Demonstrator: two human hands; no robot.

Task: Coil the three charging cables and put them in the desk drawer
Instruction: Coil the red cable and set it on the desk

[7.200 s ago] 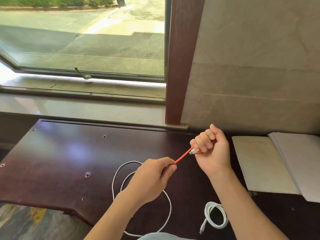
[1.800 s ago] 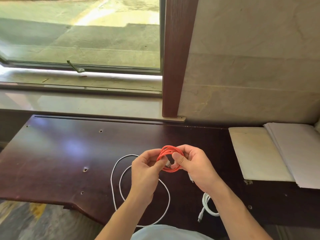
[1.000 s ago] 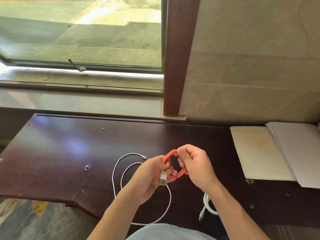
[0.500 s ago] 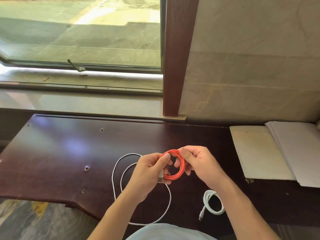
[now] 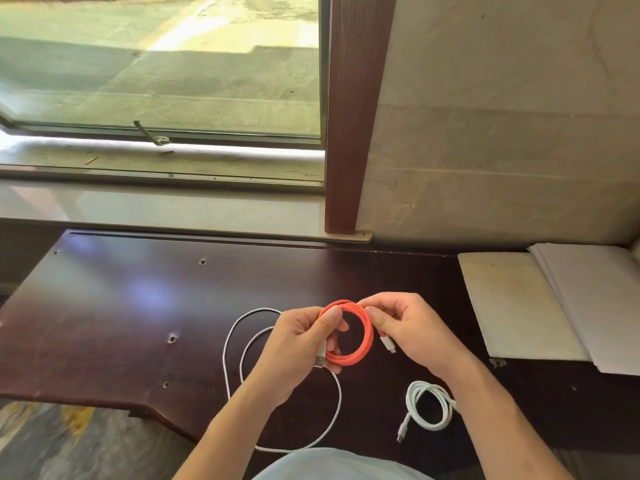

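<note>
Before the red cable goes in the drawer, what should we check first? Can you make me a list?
1. Red cable wound into a ring: ok.
2. Both hands hold it, left hand and right hand: ok.
3. Its ends tucked in: not ok, one plug sticks out by the right hand.
4. Small white cable coiled on the desk: ok.
5. Long white cable coiled: not ok, it lies loose.
6. Drawer open: cannot tell, none in view.

desk – dark wood, glossy, drilled holes. red cable matt, rubbery-looking; white cables smooth plastic. papers matt – wall smooth stone-like slabs.
</note>
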